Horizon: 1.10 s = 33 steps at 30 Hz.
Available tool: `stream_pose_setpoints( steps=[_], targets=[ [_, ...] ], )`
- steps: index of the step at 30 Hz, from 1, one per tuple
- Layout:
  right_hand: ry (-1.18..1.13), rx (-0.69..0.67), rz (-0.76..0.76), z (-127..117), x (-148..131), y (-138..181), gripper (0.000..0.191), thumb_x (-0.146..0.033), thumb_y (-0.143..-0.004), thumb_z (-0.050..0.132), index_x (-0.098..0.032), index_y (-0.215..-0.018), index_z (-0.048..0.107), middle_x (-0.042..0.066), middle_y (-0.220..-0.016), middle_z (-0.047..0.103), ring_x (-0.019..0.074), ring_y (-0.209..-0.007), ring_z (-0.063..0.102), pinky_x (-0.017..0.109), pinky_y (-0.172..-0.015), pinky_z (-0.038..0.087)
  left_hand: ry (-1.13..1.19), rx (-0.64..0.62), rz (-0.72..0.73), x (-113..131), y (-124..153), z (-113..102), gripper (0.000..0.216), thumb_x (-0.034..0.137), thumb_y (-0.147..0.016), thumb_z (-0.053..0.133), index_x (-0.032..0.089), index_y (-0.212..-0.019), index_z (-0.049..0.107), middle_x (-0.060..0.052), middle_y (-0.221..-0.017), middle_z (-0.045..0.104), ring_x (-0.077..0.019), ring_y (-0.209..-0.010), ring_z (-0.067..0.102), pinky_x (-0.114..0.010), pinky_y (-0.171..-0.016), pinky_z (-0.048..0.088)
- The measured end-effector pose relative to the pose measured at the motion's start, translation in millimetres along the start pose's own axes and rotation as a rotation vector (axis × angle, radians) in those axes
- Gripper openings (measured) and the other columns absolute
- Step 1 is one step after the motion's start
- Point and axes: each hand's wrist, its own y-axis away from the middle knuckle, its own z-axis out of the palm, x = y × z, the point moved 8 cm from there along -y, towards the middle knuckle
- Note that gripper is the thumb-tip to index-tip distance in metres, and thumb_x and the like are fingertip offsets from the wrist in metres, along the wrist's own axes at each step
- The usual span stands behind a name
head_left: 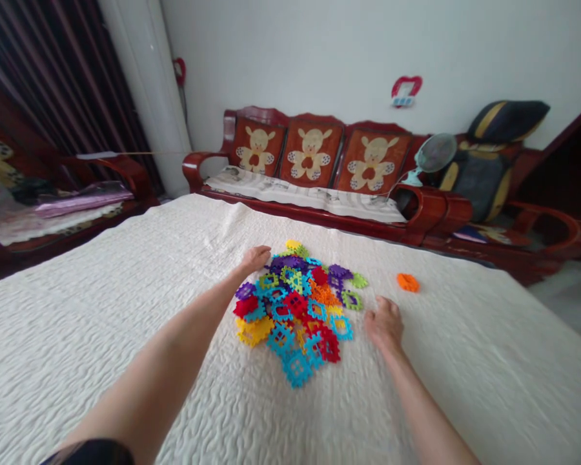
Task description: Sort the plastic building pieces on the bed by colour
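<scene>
A heap of interlocking plastic building pieces (295,303) lies on the white quilted cover, in blue, red, yellow, purple, green and orange. Many have toothed edges and cut-out middles. My left hand (257,258) rests at the heap's far left edge, beside purple pieces (290,262), fingers loosely bent and nothing visible in them. On the other side, my right hand (385,321) is low over the cover, apart from the heap, its thumb and fingers spread with nothing between them. A loose orange piece (408,282) lies beyond that hand, to the right.
The quilted cover (126,290) spreads over the broad surface before me. Behind it stands a red wooden sofa (445,210) with bear-patterned cushions (308,154). A small fan (436,153) and a chair with a dark massage cushion (484,174) are at the right.
</scene>
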Motion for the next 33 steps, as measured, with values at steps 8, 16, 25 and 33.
stream_pose_setpoints(
  steps=[8,16,25,33],
  targets=[
    [0.032,-0.021,-0.012,-12,-19,23,0.037,-0.019,-0.091,0.044,-0.015,-0.122,0.064,0.015,-0.131,0.061,0.0282,-0.122,0.053,0.041,-0.097,0.038,-0.107,-0.121,0.179,76,-1,34,0.034,0.033,-0.091,0.058,0.022,-0.119,0.074,-0.006,-0.126,0.073,-0.0225,-0.119,0.066,-0.029,-0.107,0.048],
    [0.042,-0.033,-0.026,-14,-24,25,0.038,-0.02,-0.091,0.042,-0.014,-0.123,0.063,0.017,-0.132,0.06,0.0303,-0.121,0.052,0.042,-0.096,0.037,-0.161,-0.058,0.545,87,56,40,0.04,0.026,-0.094,0.052,0.019,-0.131,0.065,-0.011,-0.133,0.067,-0.023,-0.127,0.06,-0.04,-0.115,0.043],
    [0.062,-0.019,-0.041,-17,-26,26,0.034,-0.02,-0.091,0.044,-0.014,-0.119,0.063,0.017,-0.13,0.06,0.0308,-0.118,0.052,0.042,-0.092,0.036,-0.248,-0.09,0.187,73,23,26,0.037,0.029,-0.097,0.043,0.017,-0.1,0.078,-0.011,-0.105,0.076,-0.0211,-0.099,0.07,-0.028,-0.091,0.051],
    [0.051,-0.005,-0.028,-18,-27,26,0.032,-0.019,-0.091,0.046,-0.015,-0.117,0.064,0.016,-0.13,0.06,0.031,-0.118,0.051,0.042,-0.092,0.035,-0.387,-0.18,-0.116,65,-39,48,0.036,0.039,-0.083,0.066,0.013,-0.103,0.079,-0.017,-0.098,0.078,-0.0286,-0.101,0.071,-0.028,-0.085,0.053]
  ],
)
